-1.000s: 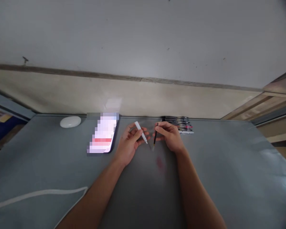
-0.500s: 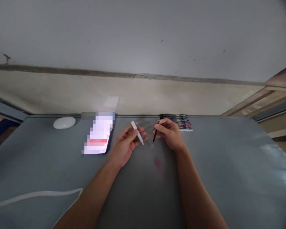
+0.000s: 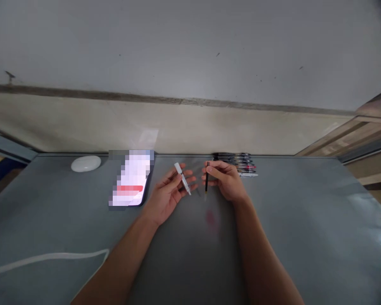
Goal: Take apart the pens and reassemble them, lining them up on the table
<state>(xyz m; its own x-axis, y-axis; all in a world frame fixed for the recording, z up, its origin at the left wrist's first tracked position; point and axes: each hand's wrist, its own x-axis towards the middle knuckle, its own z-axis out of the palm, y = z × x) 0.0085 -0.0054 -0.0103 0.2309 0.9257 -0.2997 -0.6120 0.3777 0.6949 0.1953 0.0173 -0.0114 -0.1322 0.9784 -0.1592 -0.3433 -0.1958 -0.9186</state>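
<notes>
Between the thumb and fingers of my left hand (image 3: 169, 192) is a white pen (image 3: 183, 179), slanted with its narrow tip pointing down and right. My right hand (image 3: 223, 180) pinches a slim black pen (image 3: 207, 180) near its top; this one hangs almost upright, with a yellowish part close to its lower end. The two hands are apart, and the pens do not touch. Just behind my right hand, several pens (image 3: 241, 160) lie side by side on the grey table (image 3: 288, 203), mostly dark, with a red and a white one among them.
A phone (image 3: 131, 178) with a lit, pixelated screen lies left of my left hand. Farther left is a white oval object (image 3: 86, 163). A white cable (image 3: 50, 256) crosses the table at lower left. A pale wall (image 3: 184, 127) stands along the back edge.
The black pen has swung from a slant to nearly upright in my right hand. The white pen has turned slightly, now showing dark markings. Both hands stay in about the same place.
</notes>
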